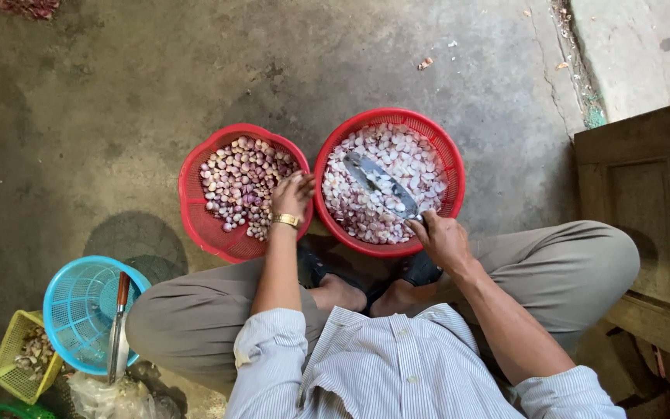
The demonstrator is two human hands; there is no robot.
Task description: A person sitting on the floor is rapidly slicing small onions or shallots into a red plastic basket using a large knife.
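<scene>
Head view: 2 red baskets sit side by side on the concrete floor [118, 93]. The left hand [291, 195] dips into the left basket [195, 202] of unpeeled shallots [238, 182], fingers curled among them. The right hand [443, 239] grips a knife [381, 186] whose blade lies over the peeled shallots [412, 167] in the right basket [451, 155].

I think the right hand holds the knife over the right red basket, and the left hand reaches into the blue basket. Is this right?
Not quite. The head view shows the left hand reaching into the left red basket of unpeeled shallots, not the blue basket, which sits apart at the person's left. The rest holds: the right hand holds the knife over the right red basket.
</scene>
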